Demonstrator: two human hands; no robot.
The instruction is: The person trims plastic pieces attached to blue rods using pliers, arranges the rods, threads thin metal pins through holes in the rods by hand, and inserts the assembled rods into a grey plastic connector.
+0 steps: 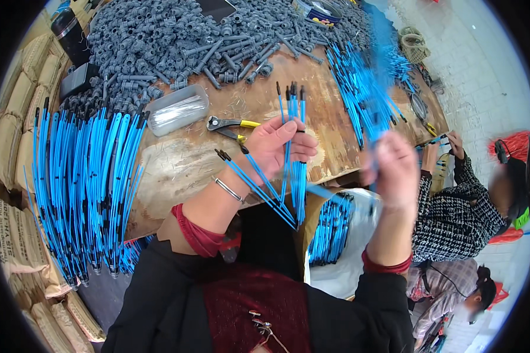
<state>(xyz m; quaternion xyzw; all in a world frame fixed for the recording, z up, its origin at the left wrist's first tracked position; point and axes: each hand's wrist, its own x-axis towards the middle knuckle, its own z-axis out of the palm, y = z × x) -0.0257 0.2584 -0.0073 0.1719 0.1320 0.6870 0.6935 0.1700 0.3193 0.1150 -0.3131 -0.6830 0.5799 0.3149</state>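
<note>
My left hand (pixel 280 144) is closed around several thin blue rods (pixel 299 182) with black tips, which stand up past the fingers and hang below the palm. More of these rods slant across the wrist beside a metal bracelet. To the right, my right hand (pixel 394 165) is smeared by motion, its fingers closed on a long blue rod (pixel 374 65) that shows only as a blurred streak. Yellow-handled pincers (pixel 232 123) lie on the table just beyond my left hand. Below and between the hands, an open lined box (pixel 362 226) holds more blue rods.
Grey plastic fittings (pixel 176 47) are heaped along the table's far side. A clear tray (pixel 179 110) holds thin pale pins. Blue rods (pixel 88 182) lie bundled at left, with another pile (pixel 350 88) at right. Sacks (pixel 17 123) line the left; two people (pixel 459 206) work at right.
</note>
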